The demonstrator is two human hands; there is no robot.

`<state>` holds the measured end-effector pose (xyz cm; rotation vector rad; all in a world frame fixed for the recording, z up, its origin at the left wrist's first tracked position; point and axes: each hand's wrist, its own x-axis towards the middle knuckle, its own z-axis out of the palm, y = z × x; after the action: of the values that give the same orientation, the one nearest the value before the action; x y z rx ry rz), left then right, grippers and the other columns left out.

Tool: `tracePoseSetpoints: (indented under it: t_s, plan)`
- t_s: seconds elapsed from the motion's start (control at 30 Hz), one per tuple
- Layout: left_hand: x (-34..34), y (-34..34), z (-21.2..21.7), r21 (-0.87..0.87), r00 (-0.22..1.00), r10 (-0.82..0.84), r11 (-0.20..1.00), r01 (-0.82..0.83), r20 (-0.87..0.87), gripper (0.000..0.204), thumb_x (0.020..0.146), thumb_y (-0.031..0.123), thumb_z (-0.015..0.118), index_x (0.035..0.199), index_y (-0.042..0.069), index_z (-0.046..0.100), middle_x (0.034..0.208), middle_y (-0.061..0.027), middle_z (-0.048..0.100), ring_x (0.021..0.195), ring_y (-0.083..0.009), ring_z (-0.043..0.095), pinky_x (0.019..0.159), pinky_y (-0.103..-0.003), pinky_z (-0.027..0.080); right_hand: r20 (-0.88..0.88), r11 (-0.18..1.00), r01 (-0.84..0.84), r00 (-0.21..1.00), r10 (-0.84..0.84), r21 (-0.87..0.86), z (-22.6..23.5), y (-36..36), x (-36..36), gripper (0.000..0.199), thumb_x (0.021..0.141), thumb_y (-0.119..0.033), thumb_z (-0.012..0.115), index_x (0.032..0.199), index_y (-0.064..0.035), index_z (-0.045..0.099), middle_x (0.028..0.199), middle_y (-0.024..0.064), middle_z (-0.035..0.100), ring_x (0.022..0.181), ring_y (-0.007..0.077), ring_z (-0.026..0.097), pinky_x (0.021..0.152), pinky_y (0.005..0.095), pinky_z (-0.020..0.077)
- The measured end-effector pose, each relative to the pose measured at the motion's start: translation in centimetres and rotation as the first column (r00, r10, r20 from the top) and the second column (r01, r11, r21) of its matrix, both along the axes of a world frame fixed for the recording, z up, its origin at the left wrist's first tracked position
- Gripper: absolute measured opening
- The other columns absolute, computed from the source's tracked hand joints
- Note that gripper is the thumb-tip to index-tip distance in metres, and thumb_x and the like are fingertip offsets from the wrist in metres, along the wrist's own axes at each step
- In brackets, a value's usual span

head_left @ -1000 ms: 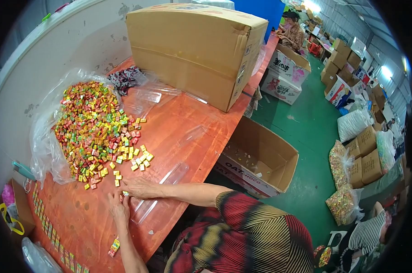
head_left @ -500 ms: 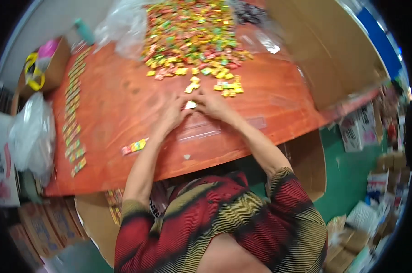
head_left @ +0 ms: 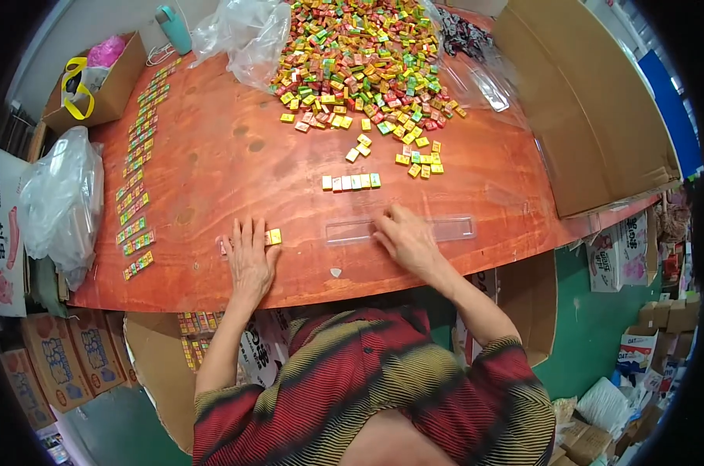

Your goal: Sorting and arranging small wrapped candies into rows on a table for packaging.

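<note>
My left hand (head_left: 249,260) lies flat with fingers stretched over a short row of small boxes (head_left: 273,236), whose yellow end shows beside it. Most of that row is hidden under the hand. My right hand (head_left: 410,245) is over the middle of a long, narrow clear plastic tray (head_left: 454,229). Its fingers bend loosely, their tips at the tray; whether they touch it, I cannot tell. Farther off, a straight row of small yellow, red and green boxes (head_left: 351,182) stands on the reddish table (head_left: 204,155), apart from both hands.
A big heap of small coloured boxes (head_left: 360,62) covers the far middle. Several filled rows (head_left: 132,227) line the left side. Clear bags (head_left: 247,43) lie beside the heap. A large cardboard box (head_left: 601,116) borders the right; another carton (head_left: 115,85) sits far left.
My hands have parted from beyond the tray. The left came back to the short row, the right to the tray. A straight row of small boxes now shows where they were.
</note>
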<state>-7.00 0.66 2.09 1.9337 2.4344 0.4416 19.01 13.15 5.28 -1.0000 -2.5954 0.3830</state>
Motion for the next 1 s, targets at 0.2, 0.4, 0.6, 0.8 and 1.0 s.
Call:
tracePoseSetpoints:
  t_s: [0.2,0.4,0.6,0.8,1.0]
  plan:
    - [-3.2,1.4,-0.1,0.033,0.999,-0.028,0.999,0.029,-0.032,0.049,0.083,0.027,0.051,0.126,0.004,0.040,0.131,-0.0180,0.035,0.124,-0.0368,0.026,0.099,-0.052,0.018,-0.021,1.000,0.022,1.000,-0.022,0.022,0.5,2.4,-1.7,0.017,0.078,-0.014,0.058,0.094,-0.0074,0.056,0.086,0.0103,0.051,0.081,0.0273,0.053,0.069,0.0369,0.0434]
    - [-2.0,8.2,1.4,0.280,0.988,-0.117,0.956,0.084,0.100,0.032,0.077,0.014,0.055,0.108,0.006,0.054,0.106,-0.0162,0.051,0.100,-0.0327,0.047,0.080,-0.042,0.038,-0.188,0.999,0.034,0.981,-0.035,-0.010,-0.8,11.1,-7.5,0.016,0.079,-0.013,0.055,0.094,-0.0062,0.057,0.089,0.0118,0.053,0.085,0.0310,0.054,0.071,0.0393,0.0439]
    - [-2.4,18.0,0.9,0.362,0.966,-0.105,0.932,0.013,0.237,0.023,0.075,0.009,0.056,0.098,0.005,0.058,0.093,-0.0157,0.050,0.089,-0.0329,0.049,0.076,-0.041,0.041,-0.302,0.983,0.184,0.938,-0.168,0.025,-1.2,16.3,-12.2,0.013,0.079,-0.011,0.046,0.080,-0.0015,0.055,0.086,0.0190,0.053,0.080,0.0360,0.054,0.067,0.0435,0.0429]
    - [-1.3,20.8,-1.6,0.340,0.970,-0.181,0.933,0.116,0.164,0.029,0.074,0.010,0.058,0.102,0.004,0.055,0.094,-0.0150,0.048,0.090,-0.0331,0.048,0.075,-0.042,0.042,-0.180,0.945,0.328,0.930,-0.320,0.018,-1.7,18.6,-12.5,0.026,0.078,-0.017,0.053,0.099,-0.0023,0.056,0.076,0.0179,0.058,0.073,0.0350,0.057,0.063,0.0442,0.0448]
    - [-0.5,19.5,-1.5,0.307,0.971,-0.187,0.942,0.134,0.150,0.025,0.072,0.005,0.058,0.096,0.005,0.054,0.087,-0.0149,0.049,0.082,-0.0334,0.051,0.069,-0.041,0.043,-0.205,0.959,0.261,0.950,-0.236,0.107,-3.2,18.2,-12.8,0.013,0.080,-0.009,0.042,0.085,-0.0011,0.051,0.077,0.0206,0.056,0.073,0.0372,0.055,0.062,0.0452,0.0422]
